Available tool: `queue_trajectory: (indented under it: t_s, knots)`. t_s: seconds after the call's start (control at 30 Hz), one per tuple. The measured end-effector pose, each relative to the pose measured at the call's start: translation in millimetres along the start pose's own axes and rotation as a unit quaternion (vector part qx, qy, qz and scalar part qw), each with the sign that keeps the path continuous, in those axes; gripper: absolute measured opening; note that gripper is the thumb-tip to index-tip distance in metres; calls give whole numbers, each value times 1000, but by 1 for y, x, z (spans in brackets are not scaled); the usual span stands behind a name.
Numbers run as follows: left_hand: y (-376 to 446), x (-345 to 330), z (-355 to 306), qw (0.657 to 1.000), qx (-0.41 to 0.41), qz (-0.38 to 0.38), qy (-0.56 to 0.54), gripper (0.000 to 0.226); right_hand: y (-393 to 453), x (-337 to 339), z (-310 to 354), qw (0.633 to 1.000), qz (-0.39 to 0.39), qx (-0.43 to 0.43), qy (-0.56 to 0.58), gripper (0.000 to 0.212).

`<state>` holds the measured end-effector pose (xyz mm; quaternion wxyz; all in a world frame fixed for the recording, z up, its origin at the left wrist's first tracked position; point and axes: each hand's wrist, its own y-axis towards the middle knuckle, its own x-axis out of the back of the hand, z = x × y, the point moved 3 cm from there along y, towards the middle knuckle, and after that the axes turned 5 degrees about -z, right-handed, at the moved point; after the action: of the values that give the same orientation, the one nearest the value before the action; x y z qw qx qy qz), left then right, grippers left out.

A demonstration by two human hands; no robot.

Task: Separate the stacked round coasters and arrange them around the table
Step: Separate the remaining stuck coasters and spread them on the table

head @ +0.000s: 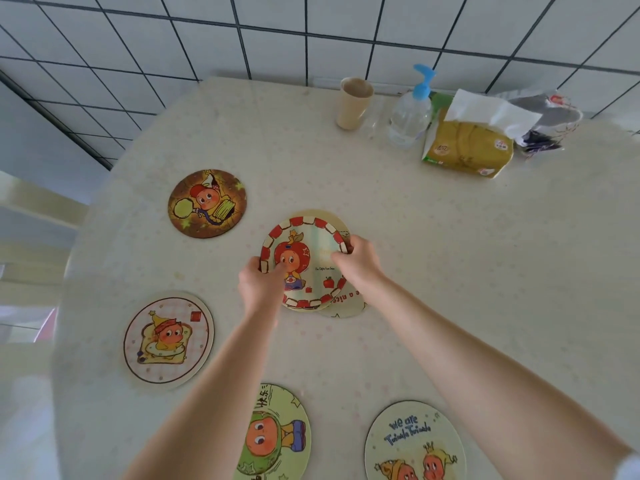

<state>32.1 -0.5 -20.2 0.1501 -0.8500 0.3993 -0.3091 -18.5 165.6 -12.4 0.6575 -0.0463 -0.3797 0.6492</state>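
**Peeling the top coaster off what remains of the stack**

Gripping the red-bordered coaster (304,263) from both sides, the two hands meet at the middle of the table (450,254). The left hand (261,284) pinches the near-left rim, thumb on the printed face and fingers tucked under. The right hand (358,263) closes on the far-right rim, its fingertips curled over the edge where this coaster overlaps the ones beneath. The top coaster looks tilted, left side raised, so it seems to be coming free rather than lying flat.

Under it the remaining stack (343,306) pokes out to the right and near side, with a sliver also showing at the far edge; how many are left I cannot tell. A round disc has no long axis, so what matters is the offset: the lower coasters lie to the right, under the right hand, while the top one leans toward the left hand. The right hand is thus better placed to pin the stack, the left to carry the top coaster off.

Four coasters already lie apart: a dark coaster (207,203) far left, a toast coaster (168,340) left, a green coaster (277,434) and a lettered coaster (414,443) along the near edge. The right side looks the likeliest open spot, short of the cup (355,102), pump bottle (412,112) and tissue pack (467,147) at the far right.
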Motion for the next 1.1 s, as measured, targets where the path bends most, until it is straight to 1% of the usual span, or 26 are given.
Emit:
queue_trajectory:
  t_s: [0.1, 0.17, 0.23, 0.33, 0.43, 0.53, 0.6, 0.7, 0.77, 0.93, 1.1]
  knots:
    - [-13, 2, 3, 1000, -1, 13, -12, 12, -5, 8, -6, 1000, -14, 19, 5, 12]
    - [-25, 1, 5, 1000, -7, 20, -15, 11, -10, 17, -11, 999, -22, 26, 6, 14]
    - [-41, -2, 9, 1000, -8, 20, -16, 10, -17, 27, -20, 999, -21, 30, 7, 13]
    - [-71, -9, 21, 1000, -7, 11, -15, 9, -29, 49, -40, 999, -9, 39, -1, 6]
    - [-112, -22, 42, 1000, 3, 7, -28, 15, -44, 79, -69, 999, 4, 41, 5, 11]
    - [-166, -42, 71, 999, 13, 4, -43, 19, -65, 120, -107, 999, 21, 28, 11, 10]
    - [-193, -54, 90, 999, 18, -4, -46, 19, -75, 140, -128, 999, 33, 10, 29, 14]
    - [-252, -89, 117, 998, 41, 6, -55, 17, -91, 191, -171, 999, 28, 8, 35, 20]
    - [-292, -113, 136, 998, 45, 18, -34, 17, -102, 226, -203, 999, 19, 1, 35, 21]
    - [-364, -151, 173, 998, 24, 53, 30, 20, -130, 291, -272, 998, -6, -38, 47, 18]
    - [-399, -167, 193, 994, 27, 81, 63, 16, -147, 320, -318, 997, -2, -67, 39, 18]
